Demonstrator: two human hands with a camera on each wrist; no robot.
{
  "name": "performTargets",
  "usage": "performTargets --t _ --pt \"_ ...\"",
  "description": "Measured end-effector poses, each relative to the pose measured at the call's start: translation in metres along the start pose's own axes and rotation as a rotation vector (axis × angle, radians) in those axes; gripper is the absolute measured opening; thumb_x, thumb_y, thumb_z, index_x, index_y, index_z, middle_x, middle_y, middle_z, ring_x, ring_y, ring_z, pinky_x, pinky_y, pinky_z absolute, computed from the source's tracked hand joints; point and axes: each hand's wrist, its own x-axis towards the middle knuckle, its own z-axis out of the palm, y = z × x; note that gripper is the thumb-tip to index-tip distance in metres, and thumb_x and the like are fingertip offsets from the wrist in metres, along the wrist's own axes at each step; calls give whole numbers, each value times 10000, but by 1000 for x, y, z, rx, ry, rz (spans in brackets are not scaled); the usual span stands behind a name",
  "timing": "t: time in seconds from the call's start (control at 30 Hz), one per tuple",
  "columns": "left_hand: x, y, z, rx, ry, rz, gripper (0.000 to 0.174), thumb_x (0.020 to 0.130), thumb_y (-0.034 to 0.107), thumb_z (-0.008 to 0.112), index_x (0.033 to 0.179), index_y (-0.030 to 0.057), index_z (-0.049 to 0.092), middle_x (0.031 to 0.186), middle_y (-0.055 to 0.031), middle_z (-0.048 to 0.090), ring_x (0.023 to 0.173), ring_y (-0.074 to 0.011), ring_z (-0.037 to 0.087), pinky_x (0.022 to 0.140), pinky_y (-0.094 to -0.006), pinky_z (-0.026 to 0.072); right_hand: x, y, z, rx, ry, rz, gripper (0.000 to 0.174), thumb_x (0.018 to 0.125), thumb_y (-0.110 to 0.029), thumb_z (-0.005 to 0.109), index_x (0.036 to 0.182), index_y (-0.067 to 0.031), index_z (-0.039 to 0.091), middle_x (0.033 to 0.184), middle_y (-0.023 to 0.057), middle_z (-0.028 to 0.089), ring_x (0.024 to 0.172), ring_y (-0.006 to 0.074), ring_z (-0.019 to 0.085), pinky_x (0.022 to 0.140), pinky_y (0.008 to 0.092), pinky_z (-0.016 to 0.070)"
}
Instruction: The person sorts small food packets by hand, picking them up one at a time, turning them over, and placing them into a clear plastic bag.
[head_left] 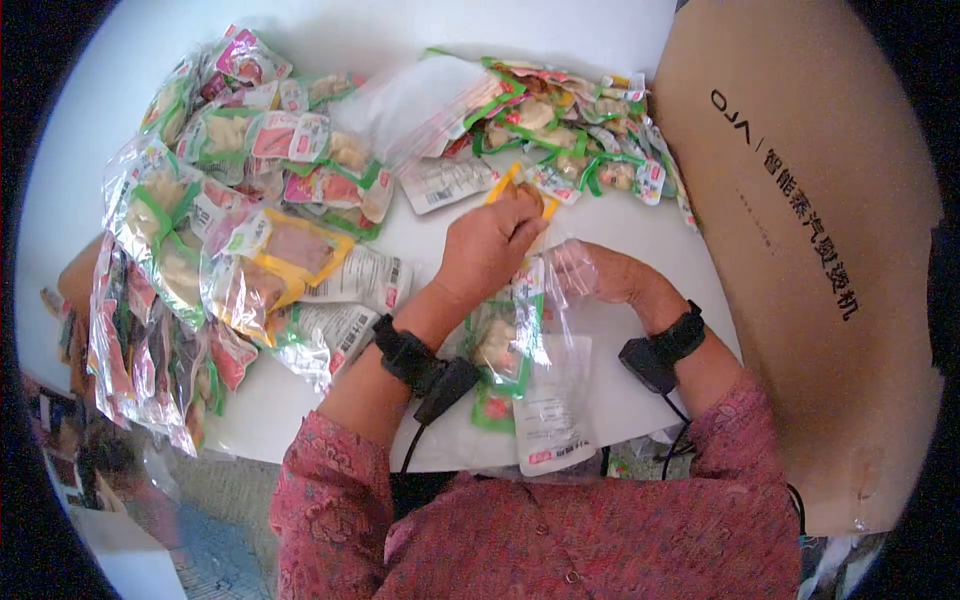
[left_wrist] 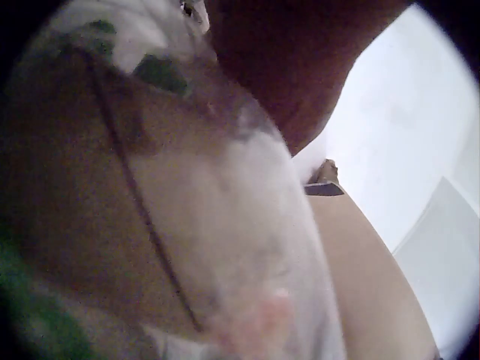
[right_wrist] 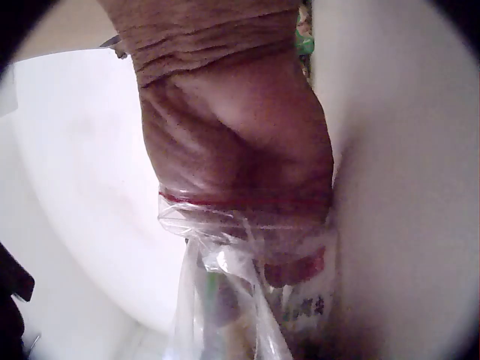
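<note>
In the head view my left hand (head_left: 490, 238) grips a yellow-edged food packet (head_left: 504, 182), its fingers curled over the middle of it. Close beside it, my right hand (head_left: 598, 272) holds the mouth of a clear zip bag (head_left: 560, 318), with its fingers inside the plastic. The bag's red zip line crosses that hand in the right wrist view, where the fingertips are hidden. Inside the bag lie a green-edged packet (head_left: 497, 345) and a white printed packet (head_left: 555, 420), toward the table's front edge. Clear plastic with green patches fills much of the left wrist view.
Filled bags of food packets (head_left: 270, 200) heap up on the left of the white table (head_left: 640, 400). More packets (head_left: 570, 130) lie at the back right, with a clear zip bag (head_left: 420, 105) between the heaps. A large cardboard box (head_left: 800, 250) borders the right side.
</note>
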Motion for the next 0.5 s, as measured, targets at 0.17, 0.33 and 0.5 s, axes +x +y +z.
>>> performTargets --t 0.17,0.33,0.5 --pt "-4 -13 8 112 -217 -140 222 807 291 500 810 84 580 734 -132 593 683 -328 570 593 -426 443 1 -3 -15 -262 464 38 147 794 -139 540 831 -3 584 727 42 591 690 108 558 624 244 454" --pt "-11 -16 14 132 -270 -109 211 805 294 505 804 95 576 710 -124 588 678 -318 572 593 -422 440 4 13 -33 -485 861 -89 199 768 -158 562 942 -70 601 902 109 606 835 205 579 743 314 458" --pt "-11 -17 14 86 -272 -120 211 804 294 509 820 93 569 702 -114 587 668 -313 569 597 -418 439 23 -16 -22 -952 715 -124 352 735 -163 603 1076 -103 540 1058 111 546 984 255 517 825 349 423"
